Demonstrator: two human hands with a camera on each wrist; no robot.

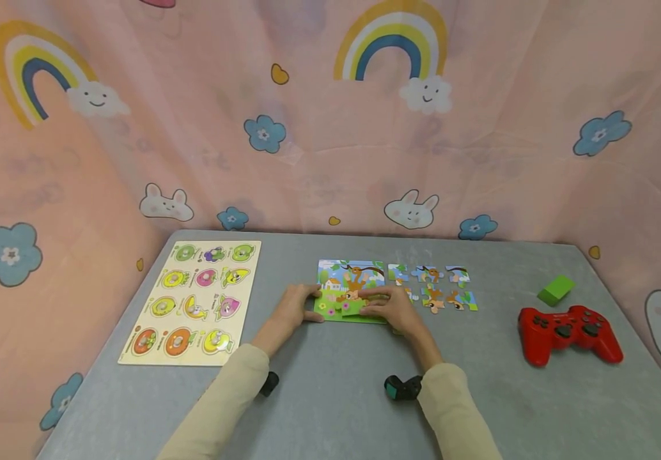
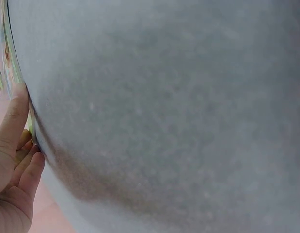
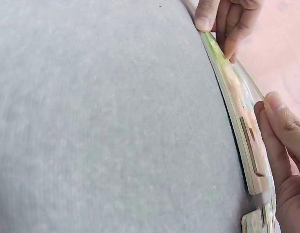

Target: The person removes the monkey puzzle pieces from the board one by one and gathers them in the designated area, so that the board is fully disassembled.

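Observation:
A jigsaw board [image 1: 330,310] with a monkey picture lies mid-table. My left hand [image 1: 293,306] holds its left side, thumb by the near corner and fingers further up the edge; the left wrist view shows this hand [image 2: 14,170] at the border. Over the board's right part, my right hand [image 1: 390,306] pinches a green puzzle piece [image 1: 350,308] just above the picture, though the fingers hide much of it. In the right wrist view, thumb and forefinger of the right hand [image 3: 285,141] meet near the board [image 3: 222,73]. Several loose puzzle pieces [image 1: 433,299] lie right of the board.
A fruit peg puzzle [image 1: 238,332] lies at the left. On the right are a green block [image 1: 556,291] and a red game controller [image 1: 569,332]. Small black devices [image 1: 402,388] show beside the wrists. A patterned pink curtain [image 1: 319,172] hangs behind the grey table [image 1: 319,396].

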